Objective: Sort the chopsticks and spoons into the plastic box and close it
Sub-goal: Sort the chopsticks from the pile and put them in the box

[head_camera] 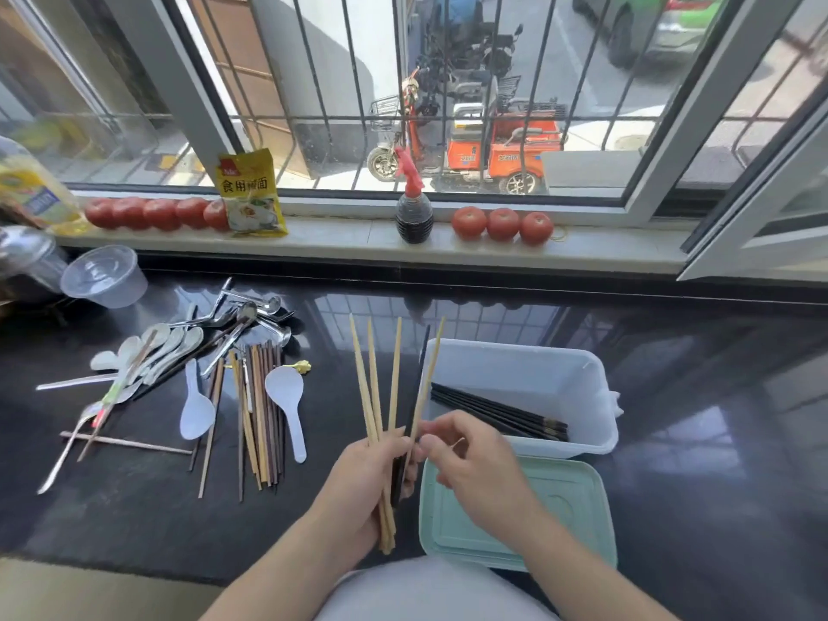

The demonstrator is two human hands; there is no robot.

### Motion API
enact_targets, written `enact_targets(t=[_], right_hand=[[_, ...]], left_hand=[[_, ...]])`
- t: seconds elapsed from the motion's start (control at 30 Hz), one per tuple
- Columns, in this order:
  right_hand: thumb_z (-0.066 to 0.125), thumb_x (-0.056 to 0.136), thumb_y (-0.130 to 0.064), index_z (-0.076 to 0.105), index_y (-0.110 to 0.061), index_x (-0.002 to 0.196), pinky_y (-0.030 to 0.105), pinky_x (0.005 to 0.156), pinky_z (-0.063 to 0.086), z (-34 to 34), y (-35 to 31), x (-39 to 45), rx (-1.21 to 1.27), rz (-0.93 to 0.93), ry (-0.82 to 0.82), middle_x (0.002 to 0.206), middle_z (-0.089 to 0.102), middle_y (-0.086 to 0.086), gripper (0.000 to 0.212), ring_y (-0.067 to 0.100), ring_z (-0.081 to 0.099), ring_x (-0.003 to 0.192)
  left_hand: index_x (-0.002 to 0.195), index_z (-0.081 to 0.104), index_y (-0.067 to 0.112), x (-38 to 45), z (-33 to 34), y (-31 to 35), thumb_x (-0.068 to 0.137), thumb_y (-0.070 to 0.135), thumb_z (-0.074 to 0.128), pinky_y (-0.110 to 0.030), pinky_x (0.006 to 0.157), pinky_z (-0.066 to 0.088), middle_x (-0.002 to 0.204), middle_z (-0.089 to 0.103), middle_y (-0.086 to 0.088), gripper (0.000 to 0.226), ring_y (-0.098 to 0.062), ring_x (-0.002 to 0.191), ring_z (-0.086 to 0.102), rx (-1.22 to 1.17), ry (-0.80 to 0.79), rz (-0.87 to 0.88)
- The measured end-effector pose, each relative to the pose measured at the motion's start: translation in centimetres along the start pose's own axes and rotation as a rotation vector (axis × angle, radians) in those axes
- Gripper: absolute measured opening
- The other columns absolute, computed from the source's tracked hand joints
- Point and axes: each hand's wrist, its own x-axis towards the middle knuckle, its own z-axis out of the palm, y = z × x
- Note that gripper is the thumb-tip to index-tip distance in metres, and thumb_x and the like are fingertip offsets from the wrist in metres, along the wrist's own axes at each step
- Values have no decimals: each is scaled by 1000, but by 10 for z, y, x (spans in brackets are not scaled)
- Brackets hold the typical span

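Observation:
My left hand (369,475) grips a fanned bundle of pale bamboo chopsticks (373,387) together with one black chopstick, their tips pointing away from me. My right hand (466,454) pinches the black and pale sticks at the right side of the bundle. The white plastic box (582,369) stands open just to the right, with several black chopsticks (497,412) lying inside it. Its pale green lid (578,495) lies flat in front of the box, partly under my right wrist. On the left lie a pile of mixed chopsticks (257,410), white plastic spoons (286,396) and metal spoons (251,313).
The counter (694,441) is dark and glossy. A clear plastic tub (105,275) stands at the back left. On the windowsill are tomatoes (502,224), a yellow packet (251,195), a dark sauce bottle (414,208) and an oil bottle (31,190).

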Motion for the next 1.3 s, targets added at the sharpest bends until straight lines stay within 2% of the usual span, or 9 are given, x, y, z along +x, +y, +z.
enact_targets(t=[0.2,0.4,0.5,0.6,0.7,0.8,0.9,1.13,1.3], right_hand=[[78,83,-31,66,-21,78,34,63,47,-5,7,1,123,68,128,66,60,-6,16,8,51,59],[70,74,-47,58,-13,68,43,64,55,8,-7,9,-27,94,144,62,63,4,37,24,60,61],[66,93,-29,66,-9,73,48,64,58,3,-14,16,37,97,104,65,69,4,28,21,68,62],[54,102,-23,62,-9,77,50,69,59,-39,-30,36,55,-10,286,72,73,3,29,19,71,68],[46,105,-25,57,-12,87,41,69,46,-84,-46,65,-577,-277,321,80,70,0,25,28,62,77],[44,105,-20,59,-16,104,35,68,39,-94,-32,94,-1344,-178,-88,101,66,8,15,33,58,85],[49,100,-16,64,-16,111,35,71,46,-86,18,114,-1608,-83,-389,111,68,10,18,32,66,99],[51,103,-30,61,-15,112,38,80,54,-70,59,148,-1478,-45,-315,101,63,8,20,31,63,93],[50,101,-31,67,-25,103,35,79,49,-73,46,103,-890,-57,65,103,68,-3,19,26,63,101]], left_hand=[[106,78,1,1,5,-4,92,4,67,-22,54,42,71,54,-9,18,-15,61,49,73,-86,0],[82,74,-2,-6,10,-2,87,-4,69,-25,54,41,66,61,-8,7,-13,54,53,80,-59,82],[97,76,-1,-5,7,-2,92,-5,65,-36,66,48,75,67,-13,13,-15,58,61,-27,42,66],[107,74,4,0,-9,-3,98,3,61,-40,73,61,71,61,-11,16,-19,63,62,-118,189,42],[110,66,1,1,-25,-7,104,12,54,-29,48,50,67,54,-5,17,-16,51,50,-156,273,10],[110,56,1,0,-29,-11,106,14,49,-22,37,26,59,41,-2,15,-12,42,30,-177,283,-25],[107,54,3,-3,-25,-9,105,22,51,-21,38,21,56,32,1,19,-11,42,24,-131,250,-32],[117,64,5,-6,-19,-2,101,17,52,-24,45,18,60,38,-2,23,-15,45,25,-123,206,-88],[121,66,9,-1,-15,1,106,20,50,-26,46,24,66,49,-5,25,-15,47,35,-85,94,-39]])
